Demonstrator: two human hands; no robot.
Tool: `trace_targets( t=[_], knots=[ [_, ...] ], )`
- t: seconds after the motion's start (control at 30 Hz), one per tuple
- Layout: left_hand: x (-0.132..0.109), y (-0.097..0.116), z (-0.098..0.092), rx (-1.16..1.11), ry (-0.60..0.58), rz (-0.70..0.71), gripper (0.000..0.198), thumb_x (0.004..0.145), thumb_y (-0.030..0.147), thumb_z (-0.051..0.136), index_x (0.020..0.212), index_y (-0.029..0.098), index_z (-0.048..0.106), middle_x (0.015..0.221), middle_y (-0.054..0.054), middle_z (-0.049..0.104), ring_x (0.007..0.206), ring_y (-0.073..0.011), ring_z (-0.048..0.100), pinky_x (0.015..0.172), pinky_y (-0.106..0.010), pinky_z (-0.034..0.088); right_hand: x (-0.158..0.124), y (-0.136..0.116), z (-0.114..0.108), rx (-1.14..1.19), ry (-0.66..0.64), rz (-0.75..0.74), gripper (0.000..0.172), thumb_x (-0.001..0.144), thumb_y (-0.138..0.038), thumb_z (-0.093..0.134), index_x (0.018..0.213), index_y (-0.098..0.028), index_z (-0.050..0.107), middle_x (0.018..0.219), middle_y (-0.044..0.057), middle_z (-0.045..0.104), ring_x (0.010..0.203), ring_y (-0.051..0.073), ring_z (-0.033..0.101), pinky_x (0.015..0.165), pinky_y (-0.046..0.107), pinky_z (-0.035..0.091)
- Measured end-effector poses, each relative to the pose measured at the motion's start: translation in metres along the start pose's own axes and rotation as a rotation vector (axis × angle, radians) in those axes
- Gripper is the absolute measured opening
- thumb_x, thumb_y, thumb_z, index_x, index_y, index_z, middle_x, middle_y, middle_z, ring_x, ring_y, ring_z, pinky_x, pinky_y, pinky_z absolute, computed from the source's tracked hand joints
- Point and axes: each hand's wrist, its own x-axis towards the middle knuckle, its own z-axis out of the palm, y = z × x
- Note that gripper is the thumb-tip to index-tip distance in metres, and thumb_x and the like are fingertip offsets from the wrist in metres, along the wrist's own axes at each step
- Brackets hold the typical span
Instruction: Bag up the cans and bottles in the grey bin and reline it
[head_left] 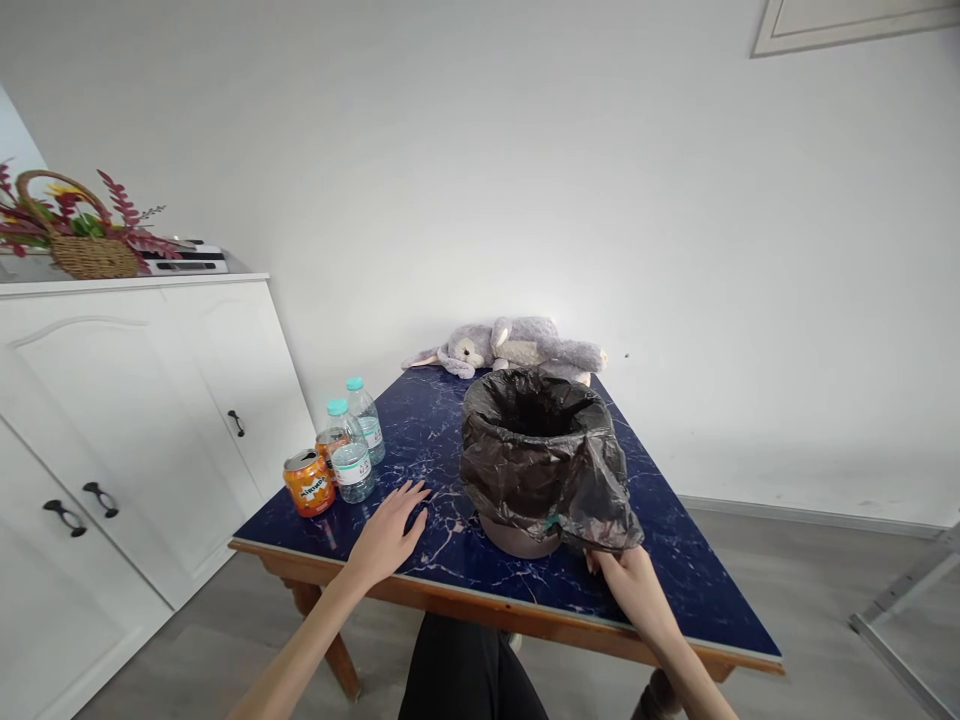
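Note:
A small bin (517,540) lined with a black plastic bag (540,470) stands upright near the front of the table. The bag is folded over the rim and hangs loosely down the sides. My left hand (390,528) lies palm down on the tabletop left of the bin, fingers stretched out, holding nothing. At the bag's lower right edge is my right hand (628,578); the bag hides most of its fingers, so I cannot tell whether they grip it. Left of my left hand stand two clear water bottles (352,468) with turquoise caps and two orange Mirinda cans (309,484).
A grey plush rabbit (525,345) lies along the back of the blue marbled table (420,430), against the wall. White cabinets (135,390) stand at the left, with a flower basket (94,255) on top. A metal frame (900,590) is at the right.

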Motion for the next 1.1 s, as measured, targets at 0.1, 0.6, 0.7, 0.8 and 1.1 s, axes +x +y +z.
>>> trace_targets(
  t=[0.1, 0.6, 0.7, 0.8, 1.1],
  knots=[
    [-0.0002, -0.0012, 0.0012, -0.008, 0.018, 0.006, 0.049, 0.109, 0.050, 0.041, 0.147, 0.027, 0.063, 0.159, -0.005, 0.057, 0.152, -0.0307, 0.047, 0.127, -0.055, 0.039, 0.0001, -0.0005, 0.0001, -0.002, -0.002, -0.001, 0.043, 0.085, -0.053, 0.045, 0.054, -0.024, 0.053, 0.058, 0.006, 0.063, 0.061, 0.022, 0.058, 0.060, 0.031, 0.037],
    [-0.0005, -0.0003, 0.0030, -0.005, 0.000, -0.022, 0.050, 0.109, 0.050, 0.041, 0.147, 0.026, 0.062, 0.159, -0.006, 0.056, 0.153, -0.0313, 0.045, 0.127, -0.055, 0.039, -0.0005, 0.0051, 0.0005, -0.014, -0.003, 0.000, 0.044, 0.088, -0.052, 0.045, 0.057, -0.023, 0.056, 0.057, 0.005, 0.063, 0.058, 0.021, 0.055, 0.059, 0.031, 0.036],
    [-0.0005, 0.0008, 0.0025, -0.008, 0.016, -0.011, 0.049, 0.109, 0.050, 0.042, 0.146, 0.026, 0.063, 0.159, -0.006, 0.057, 0.153, -0.0312, 0.046, 0.127, -0.054, 0.039, -0.0002, 0.0065, 0.0009, -0.016, -0.001, 0.003, 0.043, 0.087, -0.052, 0.047, 0.056, -0.023, 0.055, 0.056, 0.004, 0.062, 0.057, 0.020, 0.055, 0.059, 0.031, 0.036],
    [-0.0008, 0.0015, 0.0026, -0.011, 0.025, -0.006, 0.049, 0.109, 0.049, 0.042, 0.145, 0.026, 0.064, 0.157, -0.006, 0.058, 0.152, -0.0305, 0.047, 0.127, -0.054, 0.039, -0.0004, 0.0075, 0.0010, -0.014, -0.002, -0.001, 0.042, 0.087, -0.052, 0.047, 0.057, -0.023, 0.056, 0.057, 0.004, 0.062, 0.058, 0.020, 0.055, 0.059, 0.031, 0.036],
    [-0.0015, 0.0006, 0.0037, -0.022, 0.028, 0.000, 0.048, 0.109, 0.049, 0.042, 0.146, 0.027, 0.064, 0.158, -0.005, 0.058, 0.152, -0.0305, 0.047, 0.127, -0.055, 0.039, -0.0009, 0.0082, 0.0011, -0.011, -0.004, -0.021, 0.040, 0.088, -0.048, 0.046, 0.058, -0.023, 0.056, 0.060, 0.005, 0.064, 0.061, 0.021, 0.057, 0.059, 0.030, 0.038]
  ],
)
